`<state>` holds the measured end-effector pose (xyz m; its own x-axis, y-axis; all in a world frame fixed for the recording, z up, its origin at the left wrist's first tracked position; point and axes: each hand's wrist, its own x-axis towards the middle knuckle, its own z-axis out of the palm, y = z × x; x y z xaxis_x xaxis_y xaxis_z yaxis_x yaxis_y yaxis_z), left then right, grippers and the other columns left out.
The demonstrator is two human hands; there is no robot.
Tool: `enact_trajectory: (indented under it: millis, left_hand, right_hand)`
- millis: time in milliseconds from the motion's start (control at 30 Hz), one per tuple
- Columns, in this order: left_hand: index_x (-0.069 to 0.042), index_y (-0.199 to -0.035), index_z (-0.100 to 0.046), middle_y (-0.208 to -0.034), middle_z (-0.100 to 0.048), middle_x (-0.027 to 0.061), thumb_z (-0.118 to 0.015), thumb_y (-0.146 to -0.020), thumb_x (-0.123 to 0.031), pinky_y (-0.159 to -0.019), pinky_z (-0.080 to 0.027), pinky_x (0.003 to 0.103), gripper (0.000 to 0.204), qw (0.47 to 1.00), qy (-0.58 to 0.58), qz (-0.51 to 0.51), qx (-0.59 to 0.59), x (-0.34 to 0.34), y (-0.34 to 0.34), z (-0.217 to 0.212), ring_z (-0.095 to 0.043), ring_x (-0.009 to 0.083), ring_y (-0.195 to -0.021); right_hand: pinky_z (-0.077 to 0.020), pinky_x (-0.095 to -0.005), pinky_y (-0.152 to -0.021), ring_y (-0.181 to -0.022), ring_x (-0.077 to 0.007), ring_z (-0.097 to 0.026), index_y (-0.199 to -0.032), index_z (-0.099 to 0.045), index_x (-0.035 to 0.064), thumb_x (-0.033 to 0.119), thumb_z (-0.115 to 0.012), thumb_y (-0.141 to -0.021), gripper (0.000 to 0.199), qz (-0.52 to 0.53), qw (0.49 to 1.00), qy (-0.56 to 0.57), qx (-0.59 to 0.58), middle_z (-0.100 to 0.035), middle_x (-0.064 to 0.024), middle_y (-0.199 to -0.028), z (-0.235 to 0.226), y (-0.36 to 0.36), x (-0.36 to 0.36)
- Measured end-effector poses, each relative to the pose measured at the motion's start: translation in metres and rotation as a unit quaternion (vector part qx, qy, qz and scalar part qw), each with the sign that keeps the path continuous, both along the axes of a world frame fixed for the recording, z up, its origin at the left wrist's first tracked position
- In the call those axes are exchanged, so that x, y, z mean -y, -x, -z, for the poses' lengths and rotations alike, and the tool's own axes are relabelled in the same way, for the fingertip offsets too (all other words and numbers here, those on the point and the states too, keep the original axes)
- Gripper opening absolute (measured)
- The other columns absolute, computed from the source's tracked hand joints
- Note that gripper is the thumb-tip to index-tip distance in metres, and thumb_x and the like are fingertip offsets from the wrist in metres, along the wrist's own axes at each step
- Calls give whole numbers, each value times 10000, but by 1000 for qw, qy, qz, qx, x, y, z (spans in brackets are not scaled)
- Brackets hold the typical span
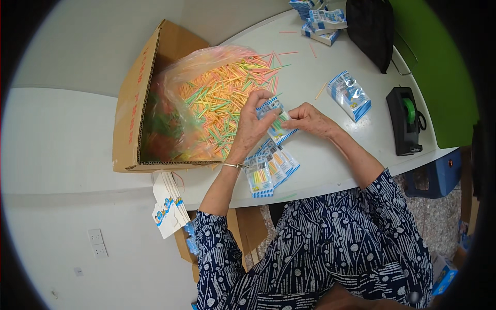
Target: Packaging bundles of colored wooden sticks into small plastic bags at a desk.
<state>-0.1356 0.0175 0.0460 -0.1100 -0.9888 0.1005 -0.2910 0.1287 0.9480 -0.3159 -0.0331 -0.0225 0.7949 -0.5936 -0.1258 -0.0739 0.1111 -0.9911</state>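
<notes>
Above the table I hold a small clear packet (281, 135) with blue-and-white striped ends, some greenish sticks showing inside. My left hand (252, 124) grips its left side, thumb across the front. At its right edge, my right hand (312, 121) pinches it between thumb and fingers. Just below lie several similar packets (260, 175), fanned over one another, with yellow and orange sticks in them. Beyond my left hand spreads a large heap of thin pastel sticks (222, 98) in pink, orange, yellow and green.
The heap spills from a clear plastic bag (181, 77) in a tipped cardboard box (135, 113). Another packet (349, 95) lies to the right, near a black tape dispenser (404, 121). Small boxes (325, 23) and a black bag (370, 31) stand far right; folded white cartons (169, 206) are at the left edge.
</notes>
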Motion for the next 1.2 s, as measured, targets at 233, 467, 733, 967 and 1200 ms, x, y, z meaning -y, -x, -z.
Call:
enact_trajectory:
  millis: [233,467,733,967,1200]
  left_hand:
    - [1,-1091,-513,-967,-573,42,-645,-802,-27,-778,-456,229,319,1000,-14,-9,-2,2,3,1,-543,91,-892]
    - [-15,-1188,-527,-1032,-597,42,-649,-834,-50,-825,-470,239,376,999,-2,-16,-45,5,11,-2,-566,106,-956]
    - [-6,-1251,-472,-1167,-559,112,-577,-888,-99,-868,-455,326,390,941,185,35,281,8,19,3,-541,178,-1054]
    - [-4,-1129,-545,-1023,-615,103,-510,-925,-144,-752,-489,279,250,999,29,-34,-1,48,15,20,-611,148,-890]
    - [-21,-919,-618,-918,-646,135,-569,-818,-80,-696,-512,402,126,913,157,7,376,73,96,69,-633,304,-782]
  right_hand:
    - [-396,-183,-613,-695,-4,-509,-961,-686,-6,200,-661,-849,236,42,994,-30,96,-640,34,-788,1,-4,-6]
    - [-423,-185,-616,-687,-17,-542,-995,-687,-10,231,-665,-848,283,30,995,-44,82,-660,11,-803,-3,6,1]
    - [-405,-191,-593,-675,-8,-527,-937,-701,8,242,-642,-874,250,40,990,-49,128,-644,28,-758,-3,12,2]
    - [-375,-177,-590,-668,5,-491,-863,-694,24,237,-616,-892,229,230,967,35,105,-609,58,-734,-51,58,26]
    - [-417,-189,-577,-675,-17,-544,-864,-682,27,255,-625,-887,236,326,936,51,125,-637,23,-766,-60,91,30]
